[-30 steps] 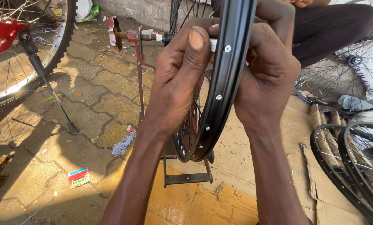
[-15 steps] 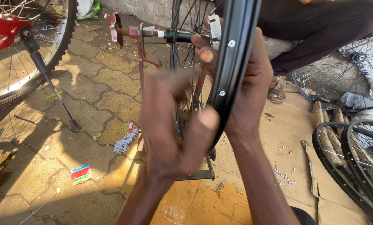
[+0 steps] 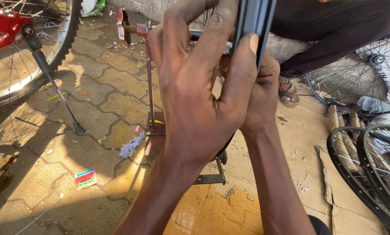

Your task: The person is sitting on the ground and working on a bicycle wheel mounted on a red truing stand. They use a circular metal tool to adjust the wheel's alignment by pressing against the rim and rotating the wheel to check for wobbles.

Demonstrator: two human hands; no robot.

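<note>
A black bicycle wheel rim (image 3: 257, 17) stands upright in a metal truing stand (image 3: 150, 78). My left hand (image 3: 199, 87) fills the middle of the view and wraps the rim from the left, thumb pressed on its outer face. My right hand (image 3: 264, 93) sits behind it on the rim's right side, mostly hidden by the left. The lower rim and the spokes are hidden behind both hands.
A red bicycle with its wheel (image 3: 25, 52) and kickstand (image 3: 58, 93) stands at left on the paving. Another person sits behind the stand, sandalled foot (image 3: 287, 92) on cardboard (image 3: 299, 148). Spare black rims (image 3: 369, 174) lie at right. A small red-blue packet (image 3: 85, 179) lies on the ground.
My left hand has come back up from lower down and closed over the rim again. The view has shifted closer to the hands.
</note>
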